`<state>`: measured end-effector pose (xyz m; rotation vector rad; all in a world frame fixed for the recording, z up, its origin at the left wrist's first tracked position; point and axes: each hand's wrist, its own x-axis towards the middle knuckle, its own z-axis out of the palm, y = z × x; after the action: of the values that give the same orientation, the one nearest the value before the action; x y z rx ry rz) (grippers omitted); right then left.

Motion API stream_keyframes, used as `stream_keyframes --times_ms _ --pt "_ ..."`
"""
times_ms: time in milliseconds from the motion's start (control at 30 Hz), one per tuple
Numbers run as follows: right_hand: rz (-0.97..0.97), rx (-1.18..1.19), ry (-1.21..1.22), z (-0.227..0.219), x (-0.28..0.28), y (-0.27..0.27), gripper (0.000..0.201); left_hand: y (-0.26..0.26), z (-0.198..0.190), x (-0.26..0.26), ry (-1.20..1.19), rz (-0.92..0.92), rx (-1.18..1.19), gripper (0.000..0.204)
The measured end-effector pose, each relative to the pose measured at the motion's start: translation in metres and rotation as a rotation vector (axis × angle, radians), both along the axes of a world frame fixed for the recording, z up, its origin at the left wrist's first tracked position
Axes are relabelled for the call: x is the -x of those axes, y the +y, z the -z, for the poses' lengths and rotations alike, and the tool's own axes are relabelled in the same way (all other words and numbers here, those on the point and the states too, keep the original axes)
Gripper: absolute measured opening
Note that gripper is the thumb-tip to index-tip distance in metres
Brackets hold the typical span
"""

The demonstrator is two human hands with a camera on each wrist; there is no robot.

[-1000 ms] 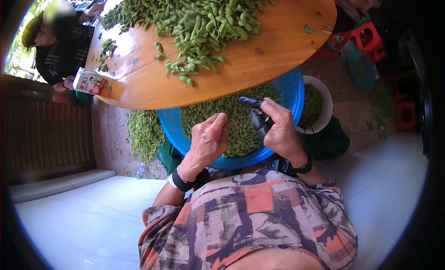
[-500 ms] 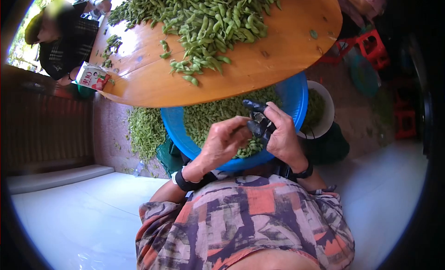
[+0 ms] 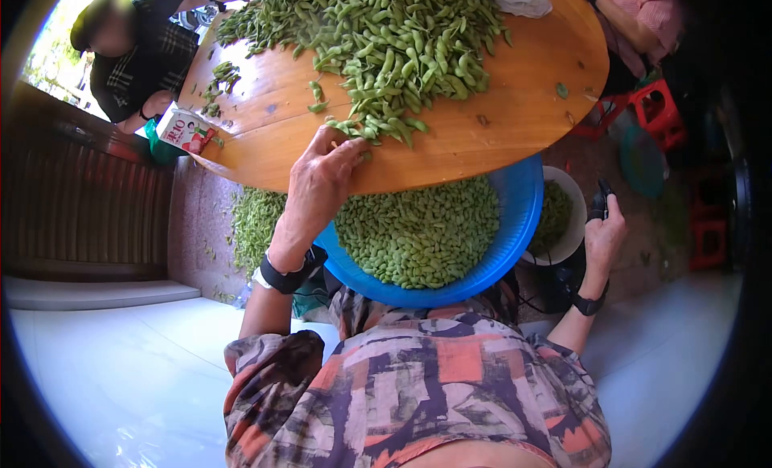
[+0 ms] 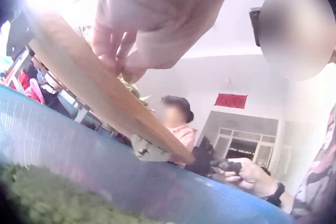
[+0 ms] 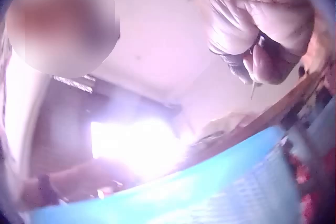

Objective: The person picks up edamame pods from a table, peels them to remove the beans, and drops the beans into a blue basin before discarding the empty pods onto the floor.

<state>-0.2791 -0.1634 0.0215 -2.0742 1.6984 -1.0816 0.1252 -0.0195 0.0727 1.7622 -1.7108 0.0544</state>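
In the head view my left hand [image 3: 318,174] reaches over the near edge of the wooden table. Its fingertips pinch green soybean pods [image 3: 374,129] at the front of a large pod heap [image 3: 402,54]. My right hand [image 3: 605,233] is off to the right, close by the rim of a white bucket [image 3: 581,219], with black covers [image 3: 597,207] on some fingers. Those fingers are curled in the right wrist view, where a thin pale sliver [image 5: 253,90] sticks out at the fingertips. Between my hands, a blue basin [image 3: 527,219] holds many shelled green beans [image 3: 418,235].
The oval wooden table [image 3: 515,98] overhangs the basin's far side. A printed carton [image 3: 185,132] stands at its left edge, near a person in black [image 3: 145,66]. Another person's arm [image 3: 631,22] is at the right. Pods [image 3: 257,223] lie on the floor; red stools [image 3: 658,114] stand right.
My hands were together over the basin and have parted. The left moved forward to the pods on the table; the right swung out to the right beside the bucket.
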Motion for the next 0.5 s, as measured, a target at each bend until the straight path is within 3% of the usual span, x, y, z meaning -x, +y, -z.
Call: stream_keyframes --times_ms 133,200,233,300,333,367,400,467,500 --pt "-0.013 0.001 -0.027 -0.012 -0.012 0.005 0.042 -0.006 0.002 0.000 -0.030 -0.060 -0.001 0.025" --pt "-0.090 0.023 -0.093 -0.027 -0.035 0.015 0.040 -0.002 -0.005 0.015 0.196 -0.075 0.081 0.021" --pt "-0.130 -0.056 -0.147 -0.026 -0.040 0.016 0.039 0.001 -0.005 0.023 0.199 -0.066 0.081 0.021" --pt "-0.309 -0.254 -0.511 -0.031 -0.065 0.028 0.021 0.009 -0.002 0.041 0.748 -0.049 -0.077 0.016" --pt "-0.425 -0.321 -0.496 -0.043 -0.079 0.037 0.021 0.012 -0.001 0.055 1.078 0.129 -0.058 0.017" --pt "-0.644 -0.393 -0.671 -0.043 -0.088 0.045 0.034 0.011 -0.009 0.068 1.198 0.165 -0.140 0.015" --pt "-0.666 -0.488 -0.643 -0.047 -0.102 0.050 0.042 0.008 -0.007 0.077 1.261 0.236 -0.168 0.015" --pt "-0.762 -0.642 -0.668 -0.066 -0.119 0.062 0.026 0.003 -0.002 0.090 1.364 0.352 -0.212 0.013" --pt "-0.824 -0.638 -0.632 -0.066 -0.121 0.064 0.033 0.000 0.001 0.095 1.409 0.346 -0.239 0.013"
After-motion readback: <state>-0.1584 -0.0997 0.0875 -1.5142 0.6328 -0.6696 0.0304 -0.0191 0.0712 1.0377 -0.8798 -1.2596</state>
